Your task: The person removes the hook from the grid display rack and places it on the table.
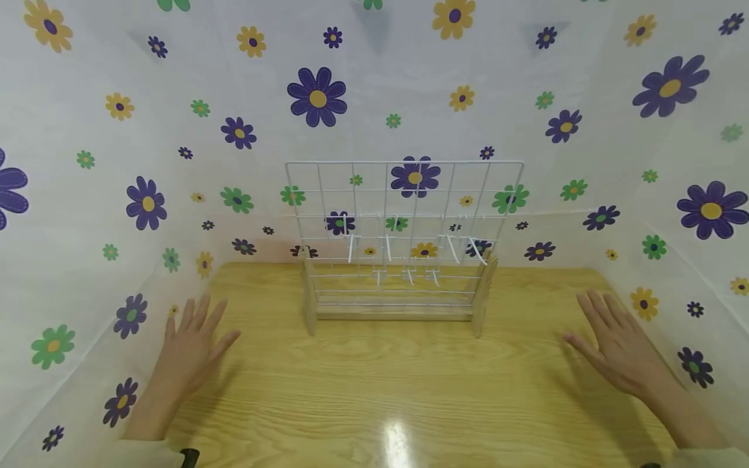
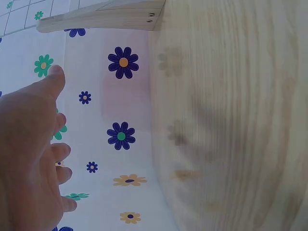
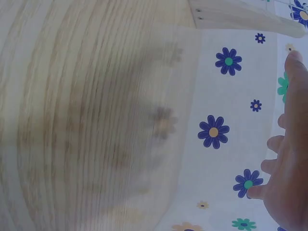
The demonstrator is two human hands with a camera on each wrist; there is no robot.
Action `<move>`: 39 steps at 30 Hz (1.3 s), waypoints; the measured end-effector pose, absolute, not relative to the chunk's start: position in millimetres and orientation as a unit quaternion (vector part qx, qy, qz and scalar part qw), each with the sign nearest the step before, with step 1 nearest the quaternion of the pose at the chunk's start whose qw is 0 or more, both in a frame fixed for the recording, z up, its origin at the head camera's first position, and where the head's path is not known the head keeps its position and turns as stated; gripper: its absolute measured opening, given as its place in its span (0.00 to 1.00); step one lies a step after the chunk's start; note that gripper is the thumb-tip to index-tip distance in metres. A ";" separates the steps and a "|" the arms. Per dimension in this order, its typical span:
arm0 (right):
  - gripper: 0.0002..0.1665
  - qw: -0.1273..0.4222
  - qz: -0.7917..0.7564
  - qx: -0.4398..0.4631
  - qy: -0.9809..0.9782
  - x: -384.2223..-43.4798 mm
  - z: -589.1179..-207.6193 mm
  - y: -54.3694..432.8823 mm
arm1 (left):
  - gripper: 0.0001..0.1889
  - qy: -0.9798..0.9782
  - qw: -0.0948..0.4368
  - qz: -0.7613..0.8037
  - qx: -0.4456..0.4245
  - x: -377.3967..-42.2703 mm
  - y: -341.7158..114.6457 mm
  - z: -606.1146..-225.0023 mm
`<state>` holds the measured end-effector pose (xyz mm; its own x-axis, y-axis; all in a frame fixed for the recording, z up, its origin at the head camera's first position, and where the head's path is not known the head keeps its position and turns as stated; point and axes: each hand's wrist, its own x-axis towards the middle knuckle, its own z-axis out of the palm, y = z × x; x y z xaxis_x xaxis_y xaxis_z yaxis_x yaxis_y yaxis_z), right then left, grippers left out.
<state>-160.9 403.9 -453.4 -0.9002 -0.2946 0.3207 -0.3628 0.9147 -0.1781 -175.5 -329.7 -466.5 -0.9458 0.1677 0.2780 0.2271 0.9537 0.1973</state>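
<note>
A white wire grid rack (image 1: 400, 291) with several hooks stands upright in two wooden side supports (image 1: 309, 292) joined by a wooden bar, toward the back of the table. To its left, my left hand (image 1: 190, 348) hovers over the table with fingers spread and nothing in it. My right hand (image 1: 620, 348) is held likewise on the rack's right side, fingers extended and thumb apart. In the left wrist view the left hand (image 2: 29, 144) appears at the edge, with a wooden support (image 2: 106, 17) above it. The right wrist view has the right hand (image 3: 291, 159) and the other support (image 3: 240, 17).
The light wood table (image 1: 398, 377) carries the rack. White sheeting printed with flowers (image 1: 374, 78) encloses the back and both sides, close beside each hand. A bright glare spot lies on the table's near part.
</note>
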 end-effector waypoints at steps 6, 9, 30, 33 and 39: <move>0.46 0.170 0.140 0.182 -0.958 -166.5 -448.9 397.8 | 0.37 -0.977 0.142 -0.123 -0.105 -180.1 -320.3 -464.1; 0.43 0.182 0.163 0.191 -0.951 -171.4 -447.2 391.4 | 0.36 -0.973 0.155 -0.130 -0.111 -183.6 -316.2 -462.6; 0.40 0.164 0.283 0.174 -0.929 -186.2 -422.6 337.7 | 0.36 -0.947 0.196 -0.210 -0.146 -211.7 -265.4 -442.2; 0.39 0.171 0.291 0.177 -0.925 -188.3 -419.5 331.5 | 0.36 -0.944 0.198 -0.219 -0.147 -215.6 -259.2 -439.0; 0.36 0.212 0.308 0.189 -0.908 -193.0 -409.6 317.5 | 0.37 -0.941 0.196 -0.235 -0.147 -223.6 -247.8 -432.6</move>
